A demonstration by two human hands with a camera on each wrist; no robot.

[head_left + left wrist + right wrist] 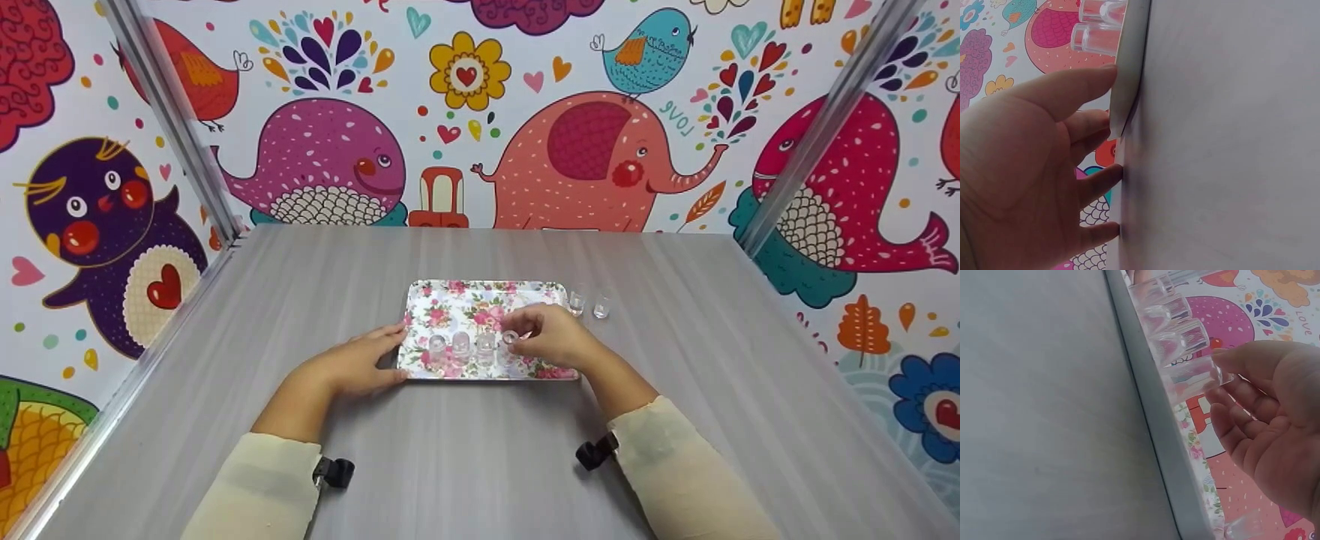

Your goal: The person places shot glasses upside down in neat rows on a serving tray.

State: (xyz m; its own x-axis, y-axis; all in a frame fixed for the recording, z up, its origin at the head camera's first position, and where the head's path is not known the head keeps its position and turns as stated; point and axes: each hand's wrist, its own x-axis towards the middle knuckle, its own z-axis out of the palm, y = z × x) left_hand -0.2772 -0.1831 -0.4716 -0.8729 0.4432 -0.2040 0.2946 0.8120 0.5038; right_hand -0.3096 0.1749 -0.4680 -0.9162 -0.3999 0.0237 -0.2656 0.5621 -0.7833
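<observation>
A floral tray (442, 300) lies on the table, with a row of small clear shot glasses (461, 346) along its near side. Their thick bottoms appear to face up. At the right end of that row, my right hand (551, 336) pinches one shot glass (1190, 379) by its upper end between thumb and fingers. That glass seems to stand on the tray. My left hand (352, 365) rests at the tray's left end, its thumb and a finger touching the rim (1129, 73). The other left fingertips touch the table.
Two more shot glasses, one (576, 302) beside the tray's right edge and another (601, 306) farther right, stand on the grey table (480, 450). Cartoon-printed walls (450, 135) enclose the back and sides, with metal posts (806, 135) at the corners.
</observation>
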